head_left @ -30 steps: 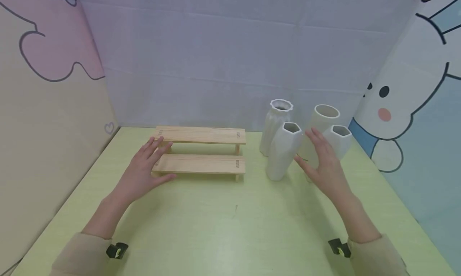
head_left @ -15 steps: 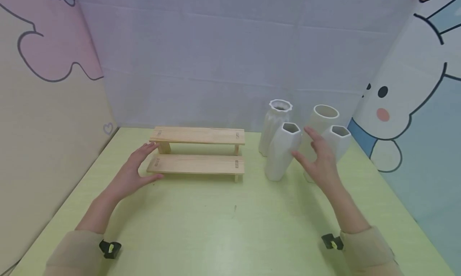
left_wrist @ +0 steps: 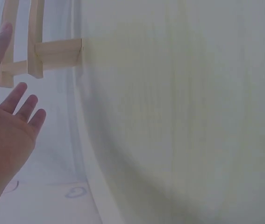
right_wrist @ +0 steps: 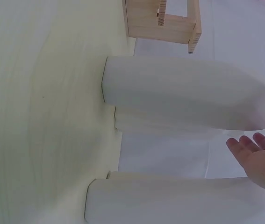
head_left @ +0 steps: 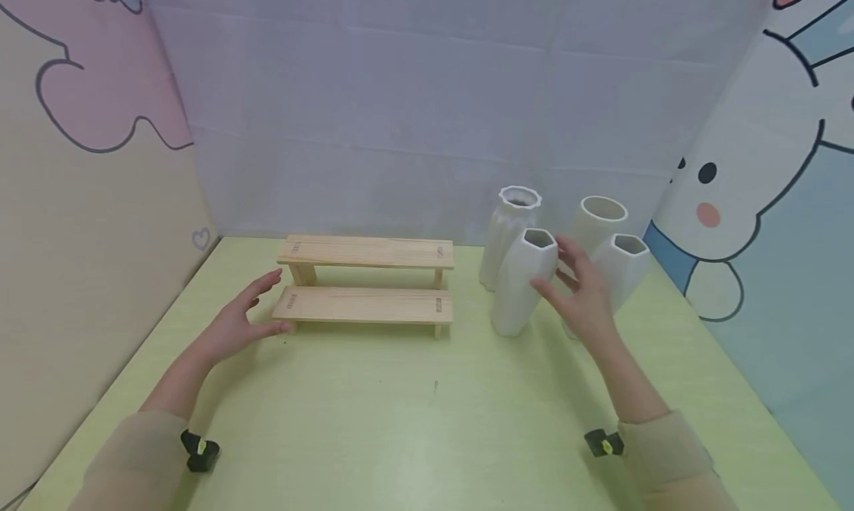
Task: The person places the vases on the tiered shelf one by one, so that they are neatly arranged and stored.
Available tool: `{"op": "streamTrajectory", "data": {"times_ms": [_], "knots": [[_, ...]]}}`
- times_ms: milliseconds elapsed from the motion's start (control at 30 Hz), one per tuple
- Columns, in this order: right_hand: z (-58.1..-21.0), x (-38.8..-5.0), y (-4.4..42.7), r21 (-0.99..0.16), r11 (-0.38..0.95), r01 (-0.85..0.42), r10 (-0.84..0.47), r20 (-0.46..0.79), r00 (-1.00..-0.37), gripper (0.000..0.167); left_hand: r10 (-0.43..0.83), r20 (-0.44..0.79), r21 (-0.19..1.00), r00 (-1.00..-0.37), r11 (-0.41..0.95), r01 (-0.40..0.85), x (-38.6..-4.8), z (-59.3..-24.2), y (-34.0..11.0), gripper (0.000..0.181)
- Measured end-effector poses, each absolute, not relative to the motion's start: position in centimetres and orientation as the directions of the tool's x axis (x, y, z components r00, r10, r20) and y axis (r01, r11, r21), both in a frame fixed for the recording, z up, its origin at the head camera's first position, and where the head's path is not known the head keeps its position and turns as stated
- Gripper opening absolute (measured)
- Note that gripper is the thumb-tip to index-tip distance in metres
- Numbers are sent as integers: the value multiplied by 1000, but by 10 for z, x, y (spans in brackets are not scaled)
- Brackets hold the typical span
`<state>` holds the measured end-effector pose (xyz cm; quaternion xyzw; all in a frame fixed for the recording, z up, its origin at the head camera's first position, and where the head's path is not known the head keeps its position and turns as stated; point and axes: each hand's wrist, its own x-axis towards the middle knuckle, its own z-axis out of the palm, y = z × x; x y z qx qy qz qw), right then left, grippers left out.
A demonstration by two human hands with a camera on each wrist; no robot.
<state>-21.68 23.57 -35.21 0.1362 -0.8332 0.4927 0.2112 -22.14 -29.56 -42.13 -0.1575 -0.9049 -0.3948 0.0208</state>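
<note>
Several white vases stand on the table's right side. My right hand (head_left: 582,296) is at the upper part of the front-left faceted vase (head_left: 517,292), thumb and fingers spread around its right side; firm contact cannot be told. In the right wrist view that vase (right_wrist: 183,91) lies close beside the fingers of my right hand (right_wrist: 263,158). My left hand (head_left: 233,329), fingers apart and holding nothing, hovers by the left end of the two-tier wooden stand (head_left: 363,305). The left wrist view shows my left hand (left_wrist: 8,135) near the stand's end (left_wrist: 60,52).
Behind the front-left vase is a ribbed vase with a scalloped rim (head_left: 503,233). A round-mouthed vase (head_left: 597,222) and another faceted vase (head_left: 623,270) stand to the right. A pale curtain (head_left: 400,110) hangs behind the table, with printed panels at both sides.
My right hand has moved left, from in front of the right-hand vases to the front-left vase. My left hand has drawn back left, away from the stand.
</note>
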Motion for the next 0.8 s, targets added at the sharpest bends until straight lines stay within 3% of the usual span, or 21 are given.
{"op": "streamTrajectory", "data": {"times_ms": [200,800], "knots": [[-358,-219,235,-798,446,-405,-2,452,-892,75,313,118,725,-942,621,297,-226,-425,-301,91],[-355,-224,232,-852,428,-302,19,343,-939,81,292,-20,824,-956,546,149,-237,-434,-312,75]]}}
